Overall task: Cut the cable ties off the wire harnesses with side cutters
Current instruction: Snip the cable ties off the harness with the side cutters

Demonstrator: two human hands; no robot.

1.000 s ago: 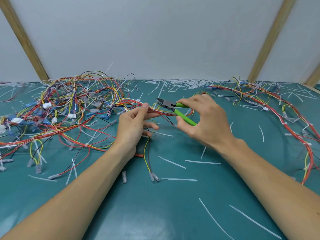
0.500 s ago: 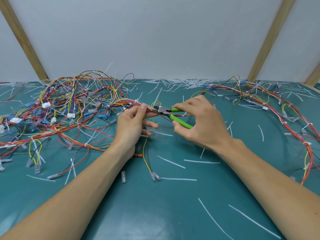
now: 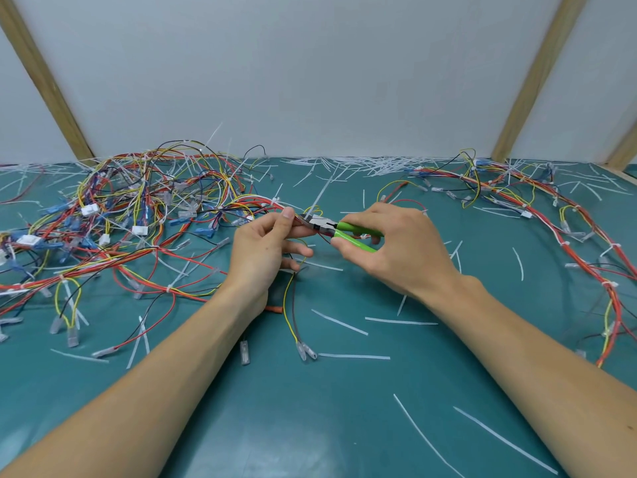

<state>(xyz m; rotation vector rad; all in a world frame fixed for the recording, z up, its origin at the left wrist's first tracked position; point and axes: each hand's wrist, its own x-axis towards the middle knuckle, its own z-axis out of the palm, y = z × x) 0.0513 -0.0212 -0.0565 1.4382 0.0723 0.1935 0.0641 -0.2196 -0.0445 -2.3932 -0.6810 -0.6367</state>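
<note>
My left hand [image 3: 267, 251] pinches a bundle of red, yellow and black wires of a wire harness [image 3: 265, 205] between thumb and forefinger, just above the table's middle. My right hand [image 3: 400, 250] grips the green-handled side cutters [image 3: 344, 232], handles between fingers and thumb. The dark jaws point left and sit on the bundle right beside my left thumb tip. The cable tie at the jaws is too small to make out. Loose yellow and black leads [image 3: 289, 305] hang from my left hand down to clear terminals on the mat.
A big tangle of harnesses [image 3: 113, 219] with blue and white connectors covers the left of the teal mat [image 3: 310, 426]. Another long red harness [image 3: 568, 229] curves along the right side. Cut white tie pieces [image 3: 344, 322] lie scattered, heaped at the back edge [image 3: 362, 165].
My right hand has brought the cutters left and slightly down, until the jaws reach the bundle at my left thumb. My left hand has barely moved.
</note>
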